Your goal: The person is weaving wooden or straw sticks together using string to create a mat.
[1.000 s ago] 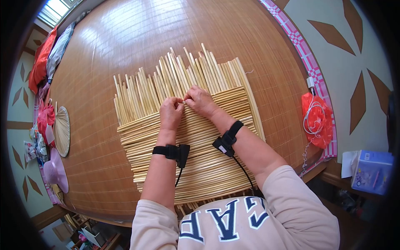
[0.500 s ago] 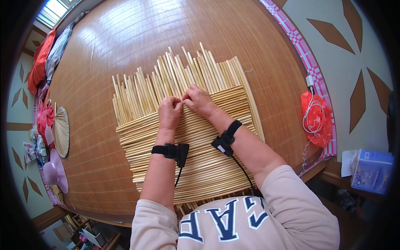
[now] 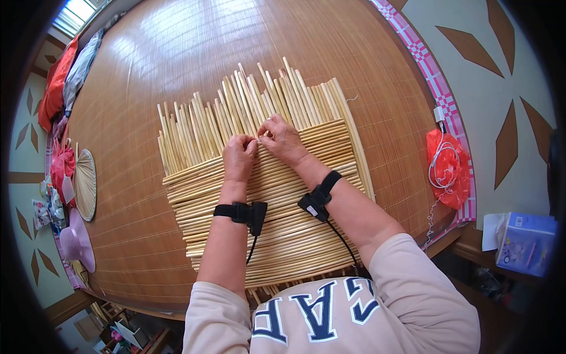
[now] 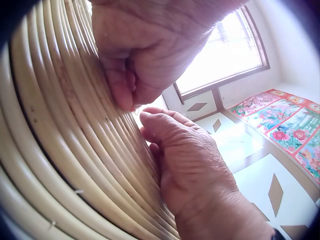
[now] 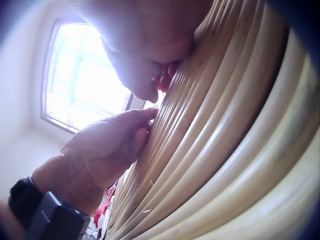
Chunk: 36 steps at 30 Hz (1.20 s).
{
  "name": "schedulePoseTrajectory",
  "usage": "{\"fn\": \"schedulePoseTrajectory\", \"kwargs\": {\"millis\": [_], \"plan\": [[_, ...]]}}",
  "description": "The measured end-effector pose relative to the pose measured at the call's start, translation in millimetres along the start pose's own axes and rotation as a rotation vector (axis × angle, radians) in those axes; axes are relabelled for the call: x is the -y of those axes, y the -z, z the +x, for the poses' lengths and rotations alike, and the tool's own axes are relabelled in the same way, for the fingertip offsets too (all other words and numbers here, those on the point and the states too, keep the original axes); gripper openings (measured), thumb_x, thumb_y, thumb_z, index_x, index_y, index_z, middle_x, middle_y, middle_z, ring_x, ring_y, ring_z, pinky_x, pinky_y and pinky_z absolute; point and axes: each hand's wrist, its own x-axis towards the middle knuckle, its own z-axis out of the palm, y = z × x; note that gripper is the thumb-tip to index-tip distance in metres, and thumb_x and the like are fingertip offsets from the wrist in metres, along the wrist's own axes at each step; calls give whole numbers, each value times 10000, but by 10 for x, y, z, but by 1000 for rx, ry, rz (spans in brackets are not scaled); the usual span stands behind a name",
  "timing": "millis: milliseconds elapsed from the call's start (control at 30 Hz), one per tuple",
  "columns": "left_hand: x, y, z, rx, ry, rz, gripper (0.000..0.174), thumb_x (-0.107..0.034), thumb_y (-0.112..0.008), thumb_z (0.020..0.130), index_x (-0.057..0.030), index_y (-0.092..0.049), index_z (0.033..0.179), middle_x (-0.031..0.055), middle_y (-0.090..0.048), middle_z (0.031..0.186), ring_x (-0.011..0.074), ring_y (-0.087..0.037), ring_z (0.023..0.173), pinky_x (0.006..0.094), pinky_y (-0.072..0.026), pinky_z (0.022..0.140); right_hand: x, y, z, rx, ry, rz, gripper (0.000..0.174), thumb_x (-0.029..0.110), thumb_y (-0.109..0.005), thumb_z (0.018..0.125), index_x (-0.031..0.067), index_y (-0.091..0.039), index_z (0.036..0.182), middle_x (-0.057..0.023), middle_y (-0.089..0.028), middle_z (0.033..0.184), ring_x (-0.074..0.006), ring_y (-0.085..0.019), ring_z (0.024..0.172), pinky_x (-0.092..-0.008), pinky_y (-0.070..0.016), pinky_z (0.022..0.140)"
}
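Note:
Pale wooden sticks [image 3: 306, 236] lie side by side as a mat, with more sticks [image 3: 236, 106] crosswise beyond the mat's far edge. At that edge my left hand [image 3: 238, 159] pinches a tiny end of thin thread; in the right wrist view a bit of thread [image 5: 156, 106] shows at its fingertips. My right hand [image 3: 284, 141] is close beside it, fingers bent, thumb and forefinger somewhat apart in the head view. Whether it holds thread is hidden. The left wrist view has my left hand [image 4: 150, 50] above and my right hand [image 4: 200, 170] below, tips nearly touching.
The sticks lie on a broad brown woven mat [image 3: 130, 189]. At the left edge are a fan [image 3: 86, 186], a pink hat [image 3: 79, 242] and clothes [image 3: 58, 88]. A red bag [image 3: 449, 171] with a white cable lies at the right, near a blue box [image 3: 526, 243].
My right hand has moved slightly away from me, and its forefinger has lifted apart from its thumb. My left hand has shifted a little to the left and away from me.

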Motion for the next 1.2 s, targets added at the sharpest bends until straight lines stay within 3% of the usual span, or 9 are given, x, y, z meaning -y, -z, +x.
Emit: {"fn": "schedulePoseTrajectory", "kwargs": {"millis": [67,300,633,1200], "plan": [[46,-3,18,-9,-40,40,117,-113,-659,771,-2,-645,808,124,-607,770,225,-613,668,319,-499,616,-6,21,-20,-40,14,119,83,162,-639,713,85,-624,740,-85,-546,834,-256,-573,806,-356,-475,728],[84,-15,54,-15,-116,125,140,-149,-659,777,-14,-649,811,143,-604,809,282,-608,734,356,-489,678,-16,-1,-42,-84,108,4,84,164,-646,696,87,-621,719,-81,-540,812,-257,-573,780,-357,-480,711],[98,-6,47,36,-72,23,117,-119,-665,756,-13,-642,798,126,-598,773,238,-606,679,330,-494,645,-29,-28,-37,-69,126,-66,106,203,-636,686,99,-620,697,-81,-540,804,-257,-569,800,-375,-455,742],[-72,-17,-63,-86,-231,193,91,-120,-668,726,-44,-625,752,99,-559,735,251,-566,700,353,-458,646,-17,-51,-27,8,155,-245,155,215,-584,717,77,-569,784,-106,-520,880,-275,-530,883,-396,-407,792]]}}
